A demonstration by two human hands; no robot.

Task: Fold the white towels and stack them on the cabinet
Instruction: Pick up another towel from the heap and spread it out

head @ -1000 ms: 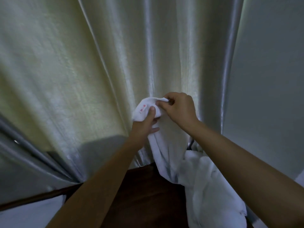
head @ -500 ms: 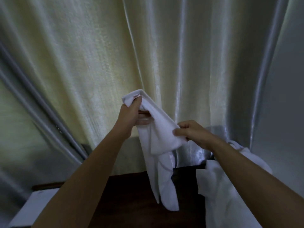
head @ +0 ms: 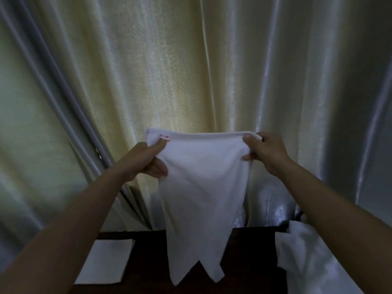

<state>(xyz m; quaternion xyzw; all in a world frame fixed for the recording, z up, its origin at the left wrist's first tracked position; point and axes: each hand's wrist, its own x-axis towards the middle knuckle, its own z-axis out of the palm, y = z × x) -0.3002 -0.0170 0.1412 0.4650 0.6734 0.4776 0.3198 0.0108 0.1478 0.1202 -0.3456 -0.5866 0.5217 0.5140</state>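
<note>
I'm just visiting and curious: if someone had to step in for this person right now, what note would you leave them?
Left hand: pinches the top left corner of the held towel.
Right hand: pinches the top right corner.
The towel hangs spread in the air in front of the curtain, its lower points dangling above the dark cabinet.
Done: one folded towel lies flat on the cabinet, to the left.
Left: fold the held towel, stack it on the folded one, then work through the unfolded pile on the right.

Home or hotel room, pale satin curtains [head: 169, 71], dark wooden cabinet [head: 250, 251]
</note>
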